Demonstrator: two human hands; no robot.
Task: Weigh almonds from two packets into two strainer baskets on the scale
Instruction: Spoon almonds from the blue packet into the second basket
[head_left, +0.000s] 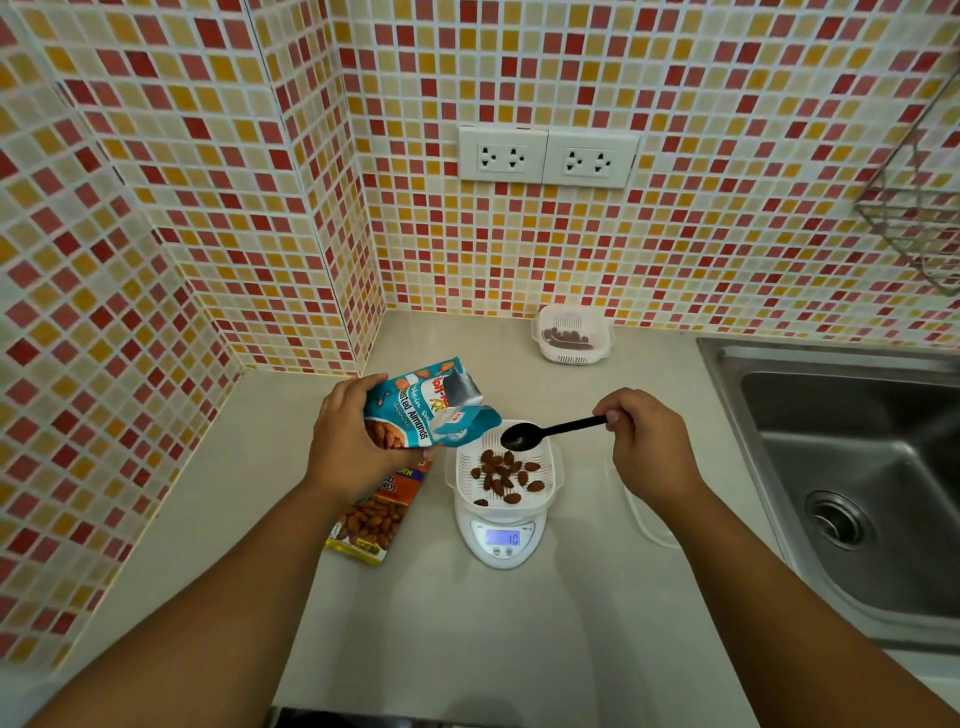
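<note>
— Both hands are busy: left hand (340, 441) fingers wrap the blue packet (423, 410), tilted at the strainer basket (506, 467) on the scale (501, 535); right hand (647, 441) pinches the black spoon (545, 432), empty.

— Risk?

— Almonds (504, 473) could spill out in a rush and overshoot the weight, or bounce onto the tabletop (467, 634).

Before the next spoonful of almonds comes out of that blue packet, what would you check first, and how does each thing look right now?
1. White strainer basket seated on the white digital scale: ok.
2. Scale display lit: ok; exact reading: cannot tell.
3. Left hand grips the blue almond packet, mouth open and tilted toward the basket: ok.
4. Right hand holds the black plastic spoon; bowl empty, over the basket: ok.
5. Second white strainer basket at the tiled wall already holds almonds: ok.
6. Orange almond packet lying clear of the scale: cannot tell.
</note>
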